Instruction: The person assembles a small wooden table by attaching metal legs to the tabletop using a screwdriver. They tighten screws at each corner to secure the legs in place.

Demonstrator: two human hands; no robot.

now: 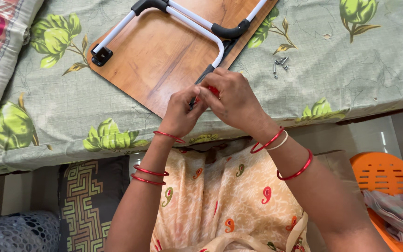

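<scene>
Both hands meet at the near corner of an upturned wooden folding table (pixel 164 51) laid on a leaf-print bedsheet (pixel 360 79). The left hand (pixel 180 112) and right hand (pixel 234 100) have their fingers bunched together around a red-handled tool (pixel 213 90) — seemingly a small screwdriver — whose dark shaft shows just between the fingertips; both hands appear closed on it, though the exact grip is hidden.

Directly beyond the fingers runs the white tubular leg frame (pixel 197 29) with black joints, its near end meeting the board where the tool points. By the look of it, the step in hand is driving or loosening a fastener at that leg bracket; the next move would call for keeping the tip seated square while turning, the other hand steadying.

A little cluster of loose screws (pixel 280 64) lies on the sheet to the right of the fingers, near but apart. An orange plastic basket (pixel 378 175) — holding crumpled cloth — sits well below and right of the hands.
</scene>
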